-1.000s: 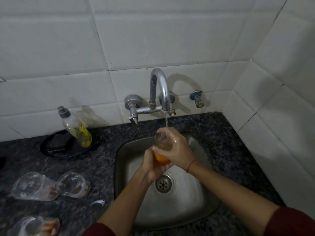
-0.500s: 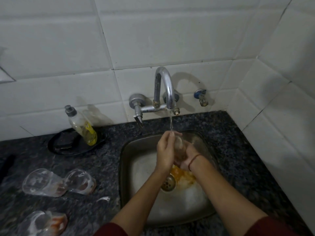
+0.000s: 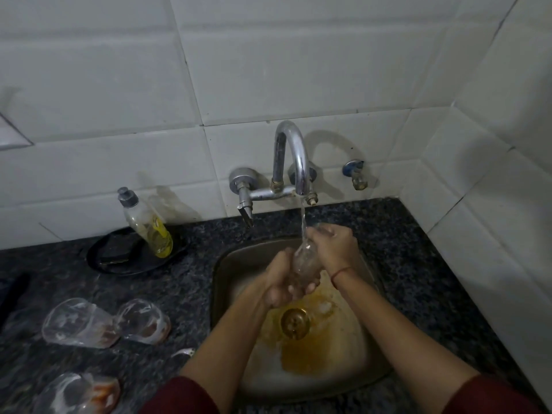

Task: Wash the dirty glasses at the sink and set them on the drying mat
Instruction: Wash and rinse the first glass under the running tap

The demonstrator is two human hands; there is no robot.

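Over the steel sink (image 3: pixel 227 264) I hold a clear glass (image 3: pixel 304 262) under the running tap (image 3: pixel 294 162). My left hand (image 3: pixel 280 282) grips the glass's lower end and my right hand (image 3: pixel 333 248) wraps its upper end. Water streams onto the glass. Orange liquid lies pooled around the drain (image 3: pixel 294 322). Three dirty glasses lie on their sides on the dark counter to the left: one glass (image 3: pixel 74 322), a second glass (image 3: pixel 143 321) beside it, and a third glass (image 3: pixel 77 394) at the bottom edge. No drying mat is in view.
A dish soap bottle (image 3: pixel 148 225) stands on a black plate (image 3: pixel 119 255) left of the tap. A small valve (image 3: pixel 355 173) juts from the tiled wall. A spoon tip (image 3: pixel 183 352) lies near the sink's left rim. White tiled walls close in at the back and right.
The orange liquid left the glass and now lies in the sink. My hands turned the glass and shifted along it under the stream.
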